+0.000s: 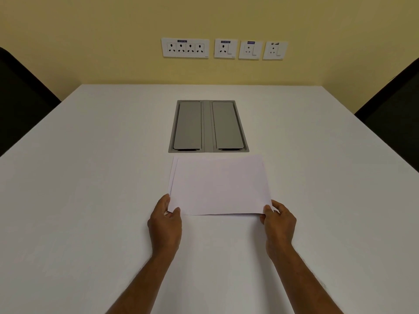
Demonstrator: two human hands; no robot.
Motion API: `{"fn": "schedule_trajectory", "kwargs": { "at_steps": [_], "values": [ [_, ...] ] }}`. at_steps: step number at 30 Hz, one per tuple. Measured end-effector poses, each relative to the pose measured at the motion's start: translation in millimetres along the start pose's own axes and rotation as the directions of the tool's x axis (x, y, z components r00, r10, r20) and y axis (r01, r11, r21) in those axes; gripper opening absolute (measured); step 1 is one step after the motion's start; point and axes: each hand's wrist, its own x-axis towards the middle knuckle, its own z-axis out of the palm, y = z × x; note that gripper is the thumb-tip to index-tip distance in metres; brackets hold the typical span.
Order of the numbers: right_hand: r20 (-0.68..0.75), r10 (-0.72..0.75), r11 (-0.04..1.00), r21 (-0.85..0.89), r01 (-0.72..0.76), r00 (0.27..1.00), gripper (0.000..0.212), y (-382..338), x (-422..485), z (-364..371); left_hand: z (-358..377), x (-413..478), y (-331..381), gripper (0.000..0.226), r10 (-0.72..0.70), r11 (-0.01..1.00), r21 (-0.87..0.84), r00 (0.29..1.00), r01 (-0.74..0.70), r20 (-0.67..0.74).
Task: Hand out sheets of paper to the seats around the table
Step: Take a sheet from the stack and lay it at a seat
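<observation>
The left hand [165,223] and right hand [278,223] are each pinching a near corner of the thin stack of white paper sheets [218,185], its long axis running left-right between them, lying just above the white counter [90,177], short of the grey metal cable hatch [208,126].

Matt white paper sheets [220,184], smooth and uncreased, on a white table [90,177] with a flat, faintly grained laminate look. Grey cable-box lids [208,126] look like brushed, satin metal. Wall sockets [184,48] are glossy white plastic.
</observation>
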Motion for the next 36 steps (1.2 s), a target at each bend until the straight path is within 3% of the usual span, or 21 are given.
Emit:
{"fn": "schedule_trajectory", "kwargs": {
  "at_steps": [6, 13, 18, 23, 32, 36],
  "values": [
    [0.009, -0.010, 1.000, -0.021, 0.010, 1.000, 0.021, -1.6, 0.4, 1.2, 2.4, 4.6, 1.5, 0.043, -0.018, 1.000, -0.019, 0.998, 0.017, -0.066],
    [0.050, -0.081, 0.995, -0.058, 0.083, 0.995, 0.023, -2.9, 3.3, 1.2, 3.2, 5.2, 6.5, 0.026, 0.092, 0.995, 0.044, 0.979, -0.085, -0.184],
    [0.040, -0.105, 0.985, -0.136, 0.110, 0.994, 0.036, -5.9, 0.5, -5.5, 6.6, 7.8, 9.6, 0.022, -0.026, 0.992, -0.129, 0.989, 0.007, -0.144],
    [-0.157, -0.240, 0.931, -0.317, 0.181, 0.958, 0.044, -5.1, -17.1, -14.7, 7.7, 11.7, 15.0, 0.023, -0.250, 0.890, -0.425, 0.957, 0.166, -0.150],
    [-0.121, 0.061, 0.975, -0.204, -0.085, 0.991, 0.051, -7.4, -17.2, -14.8, 0.3, 7.8, 20.6, 0.025, -0.450, 0.735, -0.598, 0.890, 0.319, -0.079],
    [-0.066, 0.109, 0.987, -0.109, -0.116, 0.992, 0.033, -12.6, -15.0, -14.4, -4.5, 4.2, 16.5, 0.024, -0.490, 0.703, -0.612, 0.871, 0.363, -0.046]
  ]
}}
